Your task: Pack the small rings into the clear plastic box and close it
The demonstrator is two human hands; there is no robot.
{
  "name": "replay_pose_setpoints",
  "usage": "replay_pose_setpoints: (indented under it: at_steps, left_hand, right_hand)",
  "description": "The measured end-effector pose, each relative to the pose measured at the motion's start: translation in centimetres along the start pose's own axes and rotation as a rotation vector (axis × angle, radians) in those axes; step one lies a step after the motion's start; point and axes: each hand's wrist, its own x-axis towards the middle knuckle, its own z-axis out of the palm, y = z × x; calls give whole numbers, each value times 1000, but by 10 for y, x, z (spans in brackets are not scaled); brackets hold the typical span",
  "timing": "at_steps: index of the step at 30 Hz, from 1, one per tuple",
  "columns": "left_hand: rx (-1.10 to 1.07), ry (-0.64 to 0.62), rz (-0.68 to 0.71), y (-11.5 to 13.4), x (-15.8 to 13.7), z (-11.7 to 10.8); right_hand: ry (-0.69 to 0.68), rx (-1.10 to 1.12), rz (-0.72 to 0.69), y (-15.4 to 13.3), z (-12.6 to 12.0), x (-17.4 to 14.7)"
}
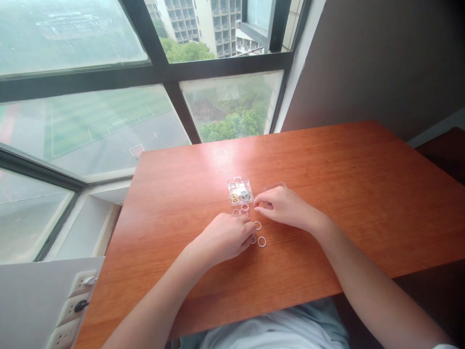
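A small clear divided box [240,190] stands on the table with thin coloured rings in it. Its near compartments hold yellow rings [234,197] and green-grey rings [244,195]; darker rings [232,185] sit in a far one. Pinkish rings [244,210] lie loose just in front of the box, and pale rings [262,241] lie closer to me. My left hand [228,235] is over the loose rings, its fingers closed and pointing down among them; the fingertips are partly hidden. Beside the box's right edge, my right hand [281,206] has its fingers curled in a pinch. Anything between them is too small to make out.
A clear lid-like piece [275,185] lies partly behind my right hand. The reddish-brown wooden table [363,194] reaches to large windows at the back and left. Wall sockets [74,305] with plugs are at the lower left.
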Motion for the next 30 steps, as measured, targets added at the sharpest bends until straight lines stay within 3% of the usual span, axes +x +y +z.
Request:
replay_pose_setpoints:
  at_steps: [4, 12, 14, 16, 21, 30]
  left_hand:
    - [-69, 109, -82, -11, 1, 6]
    - [-354, 555, -288, -42, 7, 5]
    - [-386, 602, -325, -47, 8, 1]
    - [-383, 559, -325, -49, 5, -4]
    - [-272, 293, -216, -43, -6, -9]
    - [-84, 178, -178, -33, -2, 1]
  right_hand:
    - [-15, -6, -5, 0, -1, 0]
    - [-86, 2, 1, -4, -2, -2]
    - [-101, -9, 6, -5, -2, -3]
    - [-102, -14, 6, -5, -2, -4]
    - [-79, -18, -3, -5, -4, -4]
    - [-94, -33, 6, -4, -2, -4]
